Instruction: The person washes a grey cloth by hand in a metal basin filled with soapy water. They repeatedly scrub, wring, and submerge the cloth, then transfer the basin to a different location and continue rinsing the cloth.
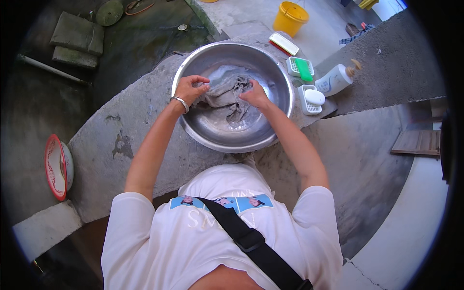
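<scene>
A wet grey cloth [220,99] lies bunched in a wide, shiny metal basin [232,143], with a little water around it. My left hand [189,90], a bracelet on its wrist, hovers over the cloth's left end. Its thumb and forefinger are curved and apart, with nothing visible between them. At the cloth's crumpled right end is my right hand [257,95], its thumb and finger closed about the fabric. Part of that grip is hidden by the hand itself.
The basin stands on a concrete ledge [145,111]. To its right are a brush [284,44], a green item [303,70] in a white soap dish, white soap [314,97] in another and a pump bottle [334,80]. Beyond is a yellow bucket [290,19]; at left, a red-rimmed enamel basin [59,166].
</scene>
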### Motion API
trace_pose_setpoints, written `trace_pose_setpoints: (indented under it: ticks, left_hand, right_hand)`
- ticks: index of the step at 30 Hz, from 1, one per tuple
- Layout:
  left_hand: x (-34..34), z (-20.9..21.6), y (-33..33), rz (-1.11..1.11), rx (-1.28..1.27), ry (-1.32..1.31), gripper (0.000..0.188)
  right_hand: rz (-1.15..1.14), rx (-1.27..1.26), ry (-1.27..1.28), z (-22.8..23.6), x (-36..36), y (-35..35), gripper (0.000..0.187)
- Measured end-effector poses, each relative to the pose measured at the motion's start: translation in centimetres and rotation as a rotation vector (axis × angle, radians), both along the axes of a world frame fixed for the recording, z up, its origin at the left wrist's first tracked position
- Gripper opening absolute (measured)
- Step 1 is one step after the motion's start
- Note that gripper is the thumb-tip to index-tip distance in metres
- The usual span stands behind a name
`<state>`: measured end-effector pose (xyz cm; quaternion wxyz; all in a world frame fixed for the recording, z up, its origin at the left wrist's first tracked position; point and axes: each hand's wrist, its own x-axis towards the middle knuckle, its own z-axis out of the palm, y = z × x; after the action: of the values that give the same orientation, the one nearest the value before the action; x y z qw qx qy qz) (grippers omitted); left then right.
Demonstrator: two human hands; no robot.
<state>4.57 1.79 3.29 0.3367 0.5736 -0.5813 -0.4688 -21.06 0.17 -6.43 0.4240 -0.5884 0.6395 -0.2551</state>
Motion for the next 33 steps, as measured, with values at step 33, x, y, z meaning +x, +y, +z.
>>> trace_pose_setpoints:
  ticks: [33]
  left_hand:
    - [-2.0, 3.9, 1.1, -0.203, -0.109, -0.058, 0.020]
  right_hand:
    - [-0.106, -0.289, -0.553, 14.9, -0.8, -1.1, 0.023]
